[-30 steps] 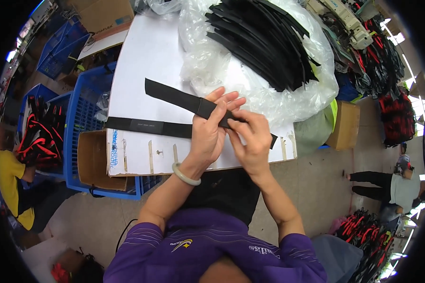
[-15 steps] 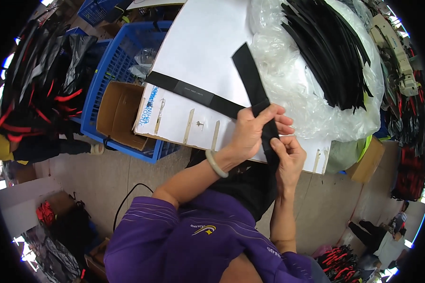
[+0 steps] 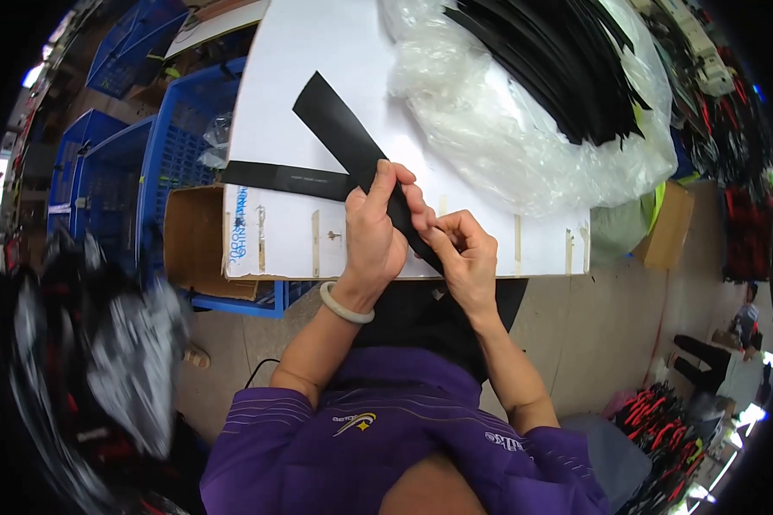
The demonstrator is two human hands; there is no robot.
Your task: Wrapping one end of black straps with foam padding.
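A flat black strap [image 3: 339, 120] runs slantwise over the white tabletop [image 3: 292, 86], its far end raised toward the upper left. My left hand [image 3: 374, 230], with a pale bangle on the wrist, is closed around it, thumb on top. Just to the right, my right hand [image 3: 471, 262] pinches the strap's edge lower down, its fingertips touching the left hand's. A second black length [image 3: 275, 177] with a small grey printed patch lies leftward across the table and meets the strap under my left hand. Whether both are one piece is hidden by the hand.
Clear plastic sheeting [image 3: 464, 146] at the back right bears a heap of black strips [image 3: 541, 69]. Left of the table stand a blue crate [image 3: 176, 112] and an open cardboard box [image 3: 197, 245]. A carton [image 3: 666, 225] is at the right; a person [image 3: 726, 369] is beyond.
Both hands and the strap have shifted left in view, and the strap tilts further left. My right hand has come up against the left fingertips. The whole view has turned somewhat.
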